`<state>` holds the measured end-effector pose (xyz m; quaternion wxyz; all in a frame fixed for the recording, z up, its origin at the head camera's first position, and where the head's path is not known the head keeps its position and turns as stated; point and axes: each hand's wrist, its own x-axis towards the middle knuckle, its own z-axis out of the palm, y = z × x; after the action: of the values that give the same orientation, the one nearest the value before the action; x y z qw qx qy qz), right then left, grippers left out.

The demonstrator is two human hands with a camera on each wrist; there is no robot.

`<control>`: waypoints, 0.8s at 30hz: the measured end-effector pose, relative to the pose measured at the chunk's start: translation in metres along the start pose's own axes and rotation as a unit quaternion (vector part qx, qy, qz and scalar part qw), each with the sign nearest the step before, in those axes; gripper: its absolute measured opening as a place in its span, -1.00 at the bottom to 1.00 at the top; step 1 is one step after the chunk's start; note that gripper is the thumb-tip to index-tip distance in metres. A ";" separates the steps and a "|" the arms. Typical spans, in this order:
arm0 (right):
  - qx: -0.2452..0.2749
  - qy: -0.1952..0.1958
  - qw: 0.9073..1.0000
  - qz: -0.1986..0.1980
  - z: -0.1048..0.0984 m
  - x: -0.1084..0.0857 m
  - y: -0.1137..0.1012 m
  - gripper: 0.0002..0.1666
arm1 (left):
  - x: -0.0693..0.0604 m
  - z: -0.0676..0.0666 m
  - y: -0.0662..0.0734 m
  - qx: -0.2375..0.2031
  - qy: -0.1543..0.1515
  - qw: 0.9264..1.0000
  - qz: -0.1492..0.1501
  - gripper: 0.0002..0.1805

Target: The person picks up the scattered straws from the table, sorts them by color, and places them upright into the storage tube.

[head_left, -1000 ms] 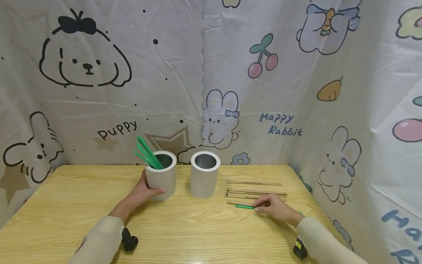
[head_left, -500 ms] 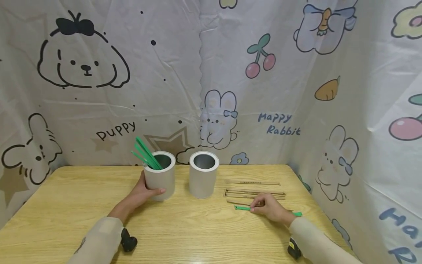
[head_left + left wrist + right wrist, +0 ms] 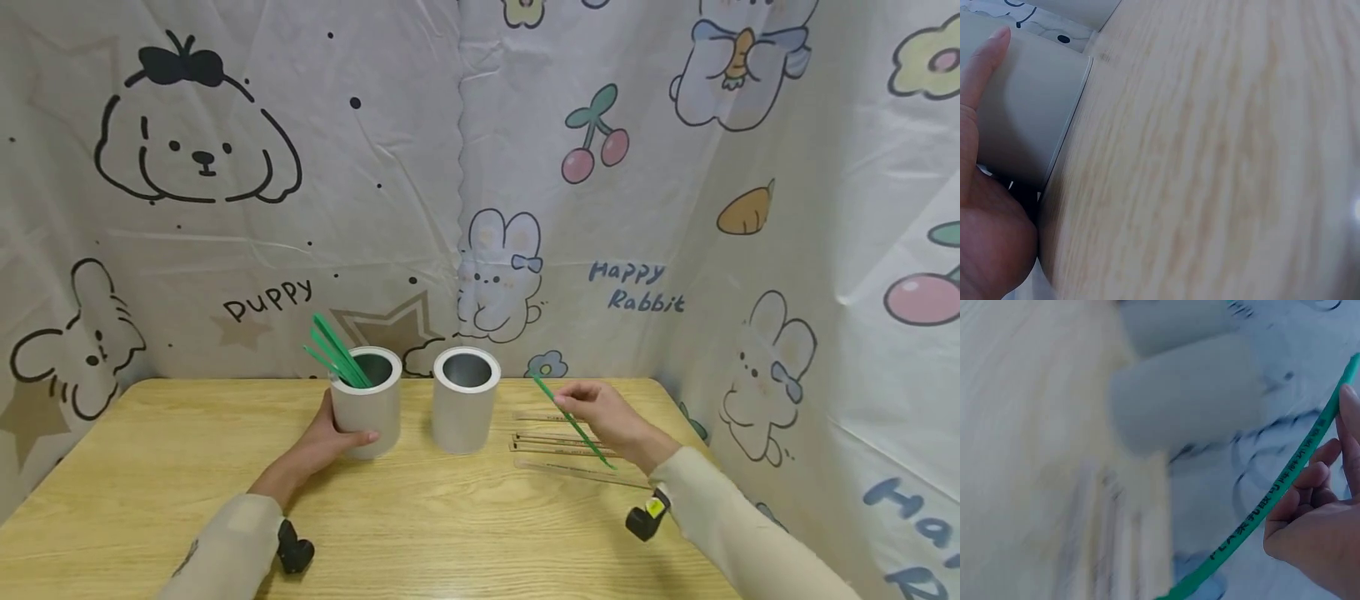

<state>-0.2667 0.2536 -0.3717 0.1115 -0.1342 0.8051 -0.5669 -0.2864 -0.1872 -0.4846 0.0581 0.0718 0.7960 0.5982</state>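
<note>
On the left, my left hand [image 3: 322, 435] hugs a cup. My thumb lies across the front of it, and my fingers go round the far side, where I can't see their tips. The cup I hold, the left cup [image 3: 371, 417], stands upright on the wooden table [image 3: 420, 517]. Inside it are green straws [image 3: 342, 357], leaning to the left with their tops poking out over the rim. I count at least three, but they lie on each other, so I can't tell if there are more.

Just beside it, with a small gap, is one more cup, the right cup [image 3: 463, 421]. That makes two cups, both pale with thick white rims. The right cup stands upright too, and I can see a bit of its gray inside.

Farther right, my right hand [image 3: 603, 417] pinches one green straw [image 3: 1275, 487] between my thumb and finger. The other fingers I can see are curled in. The straw is tilted, with its top end pointing up and left, near the right cup but not touching it. It has black writing along its side.

Below that hand lie thin brown strips [image 3: 547, 448], side by side on the table. I count at least four; my hand covers part of them.
</note>
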 end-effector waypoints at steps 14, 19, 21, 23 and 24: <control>0.242 0.021 0.965 -0.098 0.089 0.079 -0.133 -0.57 | 0.001 0.004 0.000 -0.011 0.006 1.000 0.008 0.22; 0.328 0.021 0.937 -0.114 0.120 0.102 -0.165 -0.60 | 0.001 0.004 0.000 -0.006 0.005 1.000 0.008 0.21; 0.361 0.015 0.924 -0.125 0.133 0.109 -0.175 -0.58 | 0.001 0.003 0.000 -0.004 0.005 1.000 0.009 0.21; 0.393 0.011 0.910 -0.132 0.146 0.117 -0.182 -0.54 | 0.001 0.002 0.001 -0.007 0.005 1.000 0.011 0.20; 0.406 0.009 0.904 -0.134 0.153 0.120 -0.183 -0.52 | 0.001 0.002 0.001 -0.009 0.006 1.000 0.013 0.20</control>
<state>-0.3127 0.0188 -0.2531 0.0720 -0.1784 0.4808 -0.8555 -0.2873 -0.1846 -0.4839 0.0463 0.0777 0.7902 0.6061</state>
